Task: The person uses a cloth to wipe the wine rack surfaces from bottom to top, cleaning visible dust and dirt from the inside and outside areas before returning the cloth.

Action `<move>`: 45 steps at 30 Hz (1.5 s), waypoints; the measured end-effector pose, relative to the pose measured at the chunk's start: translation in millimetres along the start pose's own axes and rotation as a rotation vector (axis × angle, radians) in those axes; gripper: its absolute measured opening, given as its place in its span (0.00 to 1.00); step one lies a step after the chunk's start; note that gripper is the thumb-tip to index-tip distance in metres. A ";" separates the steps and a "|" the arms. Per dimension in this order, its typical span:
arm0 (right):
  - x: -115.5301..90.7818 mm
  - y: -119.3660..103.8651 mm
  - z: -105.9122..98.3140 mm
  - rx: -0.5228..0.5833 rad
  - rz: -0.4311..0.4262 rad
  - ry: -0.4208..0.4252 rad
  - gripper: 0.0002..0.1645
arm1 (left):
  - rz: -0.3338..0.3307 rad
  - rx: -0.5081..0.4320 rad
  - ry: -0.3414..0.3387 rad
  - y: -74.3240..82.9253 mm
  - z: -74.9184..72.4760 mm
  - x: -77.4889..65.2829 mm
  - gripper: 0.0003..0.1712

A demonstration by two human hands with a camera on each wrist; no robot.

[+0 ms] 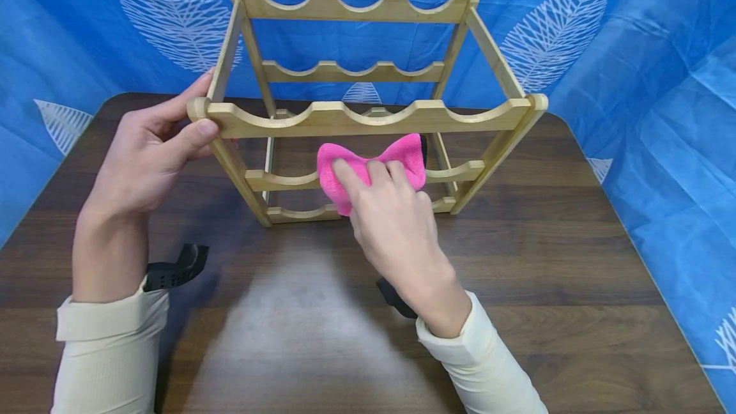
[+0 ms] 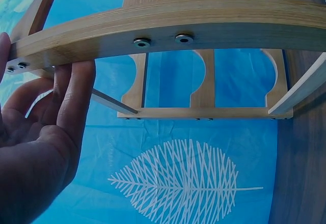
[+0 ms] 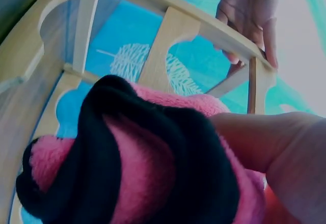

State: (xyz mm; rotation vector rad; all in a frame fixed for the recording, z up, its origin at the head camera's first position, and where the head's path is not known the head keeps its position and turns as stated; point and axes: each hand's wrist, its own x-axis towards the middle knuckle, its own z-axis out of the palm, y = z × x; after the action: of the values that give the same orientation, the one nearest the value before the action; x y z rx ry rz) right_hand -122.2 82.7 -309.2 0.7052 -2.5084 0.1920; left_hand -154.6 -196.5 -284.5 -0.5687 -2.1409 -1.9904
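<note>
A light wooden rack [image 1: 368, 119] with scalloped rails stands on the table. My left hand [image 1: 140, 152] grips its front left post near the top, thumb in front and fingers behind; the left wrist view shows those fingers [image 2: 74, 94] against the post. In my right hand [image 1: 397, 222] is a pink cloth [image 1: 345, 171] with a black edge, pressed over the middle of the front's second rail. Much of that rail is hidden under the cloth. The right wrist view shows the bunched cloth [image 3: 147, 183] close up, its black side folded outward.
The dark wooden table [image 1: 552, 260] spreads around the rack. Behind and beside it hangs a blue curtain [image 1: 368, 43] with white leaf prints. A black strap [image 1: 175, 270] sits on the left wrist, its end sticking out.
</note>
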 end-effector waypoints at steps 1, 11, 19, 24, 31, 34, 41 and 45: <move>-0.5 1.8 -1.3 -0.001 0.010 0.002 0.21 | 0.002 -0.003 -0.002 -0.2 -0.1 -0.1 0.29; -6.8 33.1 -21.9 -0.015 0.194 -0.093 0.22 | -0.007 0.006 0.004 -0.3 -0.7 -0.9 0.29; -9.4 50.9 -38.7 0.152 0.105 -0.171 0.35 | -0.012 0.029 0.005 0.7 -1.2 0.5 0.29; -5.4 48.2 -28.4 0.104 0.057 -0.233 0.35 | -0.004 -0.001 0.002 0.0 -2.5 -0.7 0.29; -6.1 50.8 -18.3 0.052 0.081 -0.282 0.37 | -0.006 -0.026 -0.006 -0.8 -2.6 0.1 0.29; -6.4 53.7 -21.0 0.058 0.095 -0.299 0.37 | -0.007 -0.032 -0.008 -1.2 -2.1 0.3 0.29; -8.9 59.2 -29.0 0.073 0.108 -0.306 0.36 | 0.004 -0.060 -0.014 -1.7 0.0 1.2 0.29; -9.8 61.0 -33.2 0.073 0.110 -0.306 0.36 | 0.011 -0.088 -0.011 -2.2 -0.1 1.2 0.29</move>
State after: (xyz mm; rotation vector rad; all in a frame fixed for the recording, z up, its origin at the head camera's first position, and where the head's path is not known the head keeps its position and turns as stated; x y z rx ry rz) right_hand -132.0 148.0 -285.7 0.6679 -2.8482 0.2316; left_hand -156.5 -196.6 -286.1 -0.6053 -2.0603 -2.0887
